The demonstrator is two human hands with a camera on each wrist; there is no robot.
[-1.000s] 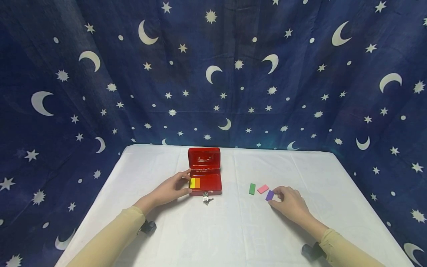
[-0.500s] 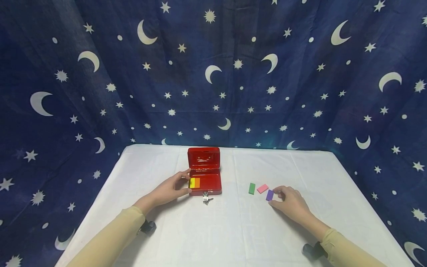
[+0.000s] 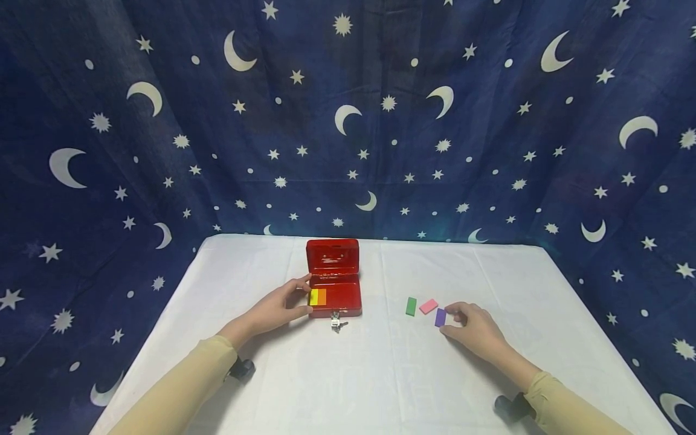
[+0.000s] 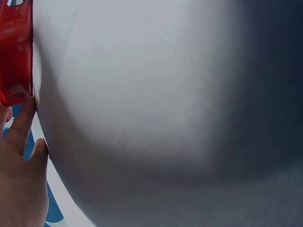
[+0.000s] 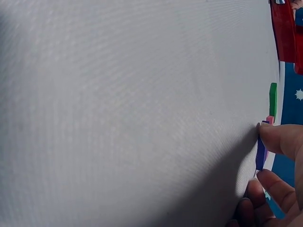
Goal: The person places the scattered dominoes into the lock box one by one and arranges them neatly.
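Note:
At the left side of an open red cash box (image 3: pixel 345 296), my left hand (image 3: pixel 280 308) holds it, thumb at its front corner and a finger near the hinge. A yellow block (image 3: pixel 313 297) and an orange block (image 3: pixel 322 297) lie side by side inside the box. To the right, my right hand (image 3: pixel 478 329) pinches a small purple block (image 3: pixel 440 318) by its ends, between thumb and finger; in the right wrist view the purple block (image 5: pixel 261 146) stands close to the cloth. Beside it lie a pink block (image 3: pixel 428 306) and a green block (image 3: pixel 411 306).
A lock with keys (image 3: pixel 336 322) hangs at the front of the box. White cloth (image 3: pixel 370 374) covers the table. Behind and around it hangs a dark blue curtain (image 3: pixel 402 199) with moons and stars.
The purple block and my right hand have shifted very slightly to the right. My left hand, the box and the other blocks stay put.

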